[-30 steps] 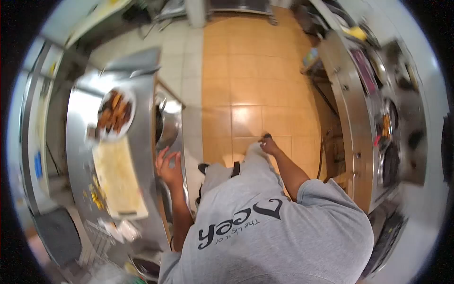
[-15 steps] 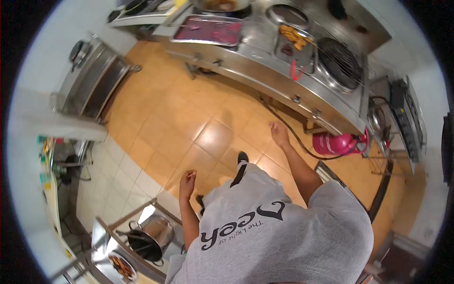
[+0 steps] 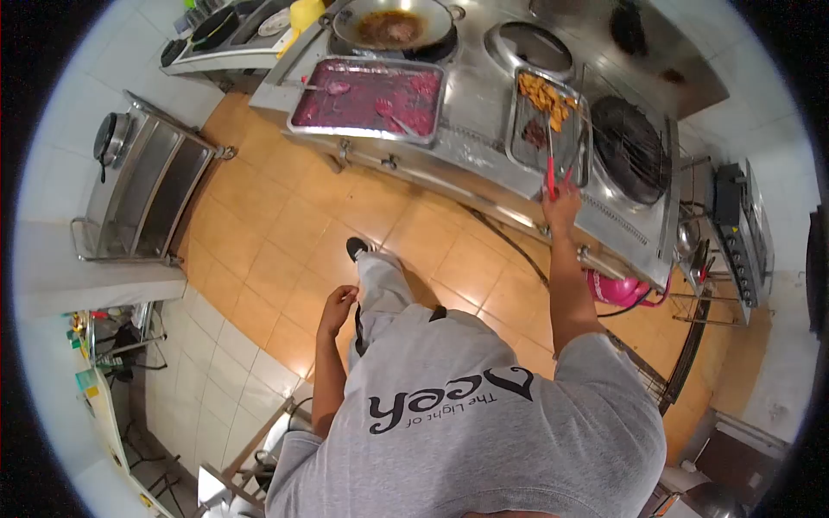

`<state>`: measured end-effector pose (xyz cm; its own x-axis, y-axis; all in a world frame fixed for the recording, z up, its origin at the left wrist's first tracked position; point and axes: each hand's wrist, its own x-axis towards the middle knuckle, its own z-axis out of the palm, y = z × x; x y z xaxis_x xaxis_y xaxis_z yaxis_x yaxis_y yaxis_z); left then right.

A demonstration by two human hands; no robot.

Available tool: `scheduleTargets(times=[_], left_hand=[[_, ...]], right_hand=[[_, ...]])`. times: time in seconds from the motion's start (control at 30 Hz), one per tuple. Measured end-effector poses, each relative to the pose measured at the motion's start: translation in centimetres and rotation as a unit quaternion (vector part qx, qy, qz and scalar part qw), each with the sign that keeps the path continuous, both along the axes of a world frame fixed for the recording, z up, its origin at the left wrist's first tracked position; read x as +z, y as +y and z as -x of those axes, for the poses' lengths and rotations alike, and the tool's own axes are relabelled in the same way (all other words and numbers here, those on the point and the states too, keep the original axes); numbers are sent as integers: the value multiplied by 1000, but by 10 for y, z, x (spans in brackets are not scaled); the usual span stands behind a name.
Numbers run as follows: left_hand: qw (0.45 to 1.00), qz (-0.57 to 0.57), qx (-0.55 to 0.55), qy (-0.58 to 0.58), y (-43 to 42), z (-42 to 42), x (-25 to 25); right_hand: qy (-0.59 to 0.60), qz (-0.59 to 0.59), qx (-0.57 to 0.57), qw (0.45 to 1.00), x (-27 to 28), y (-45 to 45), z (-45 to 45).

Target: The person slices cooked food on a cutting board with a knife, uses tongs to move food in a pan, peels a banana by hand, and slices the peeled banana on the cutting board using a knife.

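Red-handled tongs point(image 3: 551, 168) are set over the near part of a metal tray point(image 3: 566, 157) on the right of the stainless-steel cooking bench point(image 3: 484, 155). The red handle is directed toward the person and grasped by the right hand point(image 3: 561, 207), which is placed just on its near side, by the bench's near edge. At the tongs' far end, golden-brown pieces point(image 3: 542, 95) are heaped, with darker reddish pieces point(image 3: 534, 132) set nearer; both portions appear to be cooked, though how thoroughly cannot be told.

Farther out to the left, a wide wok point(image 3: 344, 19) is seen with brown liquid and a lump point(image 3: 401, 33) in it, judged to be unfinished. On its near side, a large rectangular tray point(image 3: 345, 110) is coated in deep pink, and a few pink-coated pieces point(image 3: 338, 87) are spread across it, judged to be uncooked. By this reckoning, part of the food is done and part is left. No food is seen to be lifted by the tongs.

Well apart from the tongs, on the near left, the left hand point(image 3: 338, 306) is held over the floor with its fingers loosely curled; nothing is seen to be held in it.
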<state>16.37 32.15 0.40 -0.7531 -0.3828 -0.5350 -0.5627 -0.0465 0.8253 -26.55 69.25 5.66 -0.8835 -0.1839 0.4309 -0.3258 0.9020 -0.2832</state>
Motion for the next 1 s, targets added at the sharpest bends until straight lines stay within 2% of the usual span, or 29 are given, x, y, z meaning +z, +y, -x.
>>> scheduleTargets(times=[0.1,0.13,0.17,0.2,0.3,0.33,0.43,0.53,0.63,0.7,0.77,0.83,0.9,1.0], left_hand=[[987,-79,130,-49,-56,22,-3],[977,-106,174,-55,-80,27,-15],[964,-136,220,-64,-102,29,-35],[953,-150,250,-80,-127,31,-51],[936,-126,298,-137,-193,40,-88],[945,-106,271,-147,-212,43,-91],[960,-91,196,-177,-240,57,-88],[969,-88,132,-190,-257,80,-100],[971,-91,127,-178,-250,119,-94],[970,-82,149,-171,-232,146,-86],[974,-97,152,-141,-212,168,-61],[981,-94,134,-107,-198,178,-48],[983,-80,130,-100,-192,172,-50],[965,-63,224,-122,-173,145,-37]], right_hand=[[-58,56,-32,996,1,-8,-6],[-79,74,-64,992,0,-10,-8],[-47,89,-67,993,2,-15,-19],[-14,105,-69,992,4,-24,-33],[-35,109,-74,991,21,-52,-81],[-55,114,-86,988,21,-58,-96],[-21,140,-101,985,53,-96,-131],[-82,384,-112,913,81,-131,-121],[-85,386,-36,918,126,-168,-58],[-134,372,-14,918,157,-191,-1],[-167,407,24,898,146,-199,64],[-222,386,25,895,175,-227,112],[-251,410,70,874,154,-237,167],[-286,383,71,876,164,-263,206]])
